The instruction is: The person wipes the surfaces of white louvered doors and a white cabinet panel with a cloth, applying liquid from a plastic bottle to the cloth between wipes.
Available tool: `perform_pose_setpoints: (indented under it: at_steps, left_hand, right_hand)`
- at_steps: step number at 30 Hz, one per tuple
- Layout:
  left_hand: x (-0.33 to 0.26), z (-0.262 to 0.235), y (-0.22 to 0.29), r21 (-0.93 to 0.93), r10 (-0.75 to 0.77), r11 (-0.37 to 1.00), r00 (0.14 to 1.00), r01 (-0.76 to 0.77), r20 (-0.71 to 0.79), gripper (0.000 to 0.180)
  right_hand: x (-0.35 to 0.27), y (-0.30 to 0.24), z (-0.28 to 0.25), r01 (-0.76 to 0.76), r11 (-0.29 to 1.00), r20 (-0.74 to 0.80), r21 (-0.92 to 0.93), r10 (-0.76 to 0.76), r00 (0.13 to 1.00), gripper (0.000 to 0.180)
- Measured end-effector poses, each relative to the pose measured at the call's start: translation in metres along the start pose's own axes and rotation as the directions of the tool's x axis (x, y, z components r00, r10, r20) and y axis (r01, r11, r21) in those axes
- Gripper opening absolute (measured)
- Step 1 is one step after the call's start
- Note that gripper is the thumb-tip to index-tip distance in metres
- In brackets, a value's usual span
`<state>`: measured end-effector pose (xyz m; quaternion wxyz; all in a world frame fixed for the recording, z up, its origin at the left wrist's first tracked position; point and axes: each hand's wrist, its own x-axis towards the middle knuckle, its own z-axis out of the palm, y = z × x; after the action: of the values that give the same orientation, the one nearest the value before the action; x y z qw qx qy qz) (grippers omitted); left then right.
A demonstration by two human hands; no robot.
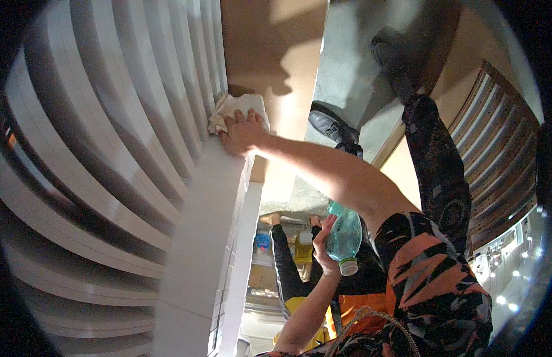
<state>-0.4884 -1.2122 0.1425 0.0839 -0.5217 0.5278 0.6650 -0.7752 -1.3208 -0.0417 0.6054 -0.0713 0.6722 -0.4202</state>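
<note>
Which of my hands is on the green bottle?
Your left hand, lower in the view, holds the green bottle; your right hand, higher up, lies on a white cloth.

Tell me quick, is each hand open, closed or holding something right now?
Left hand: closed, holding a translucent green plastic bottle.
Right hand: open, fingers spread over a white cloth.

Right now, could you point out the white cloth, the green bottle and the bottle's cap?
White cloth [242, 103], head view: on its upper part.
Green bottle [346, 234], head view: middle of its see-through body.
Bottle cap [348, 268], head view: on its pale outer face.
</note>
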Motion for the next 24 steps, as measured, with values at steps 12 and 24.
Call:
perform_pose_setpoints:
  at_steps: [12, 24]
  left_hand:
    - [0.001, 0.007, 0.005, 0.455, 0.218, 0.839, 0.952, -0.296, 0.217, 0.059]
    - [-0.009, 0.003, 0.008, 0.712, 0.254, 0.634, 0.951, -0.301, 0.176, 0.06]
  right_hand:
    - [0.017, 0.004, 0.028, -0.165, 0.879, -0.125, -0.448, 0.121, 0.985, 0.033]
    - [-0.052, -0.041, 0.017, -0.288, -0.038, 0.277, 0.957, 0.417, 0.866, 0.051]
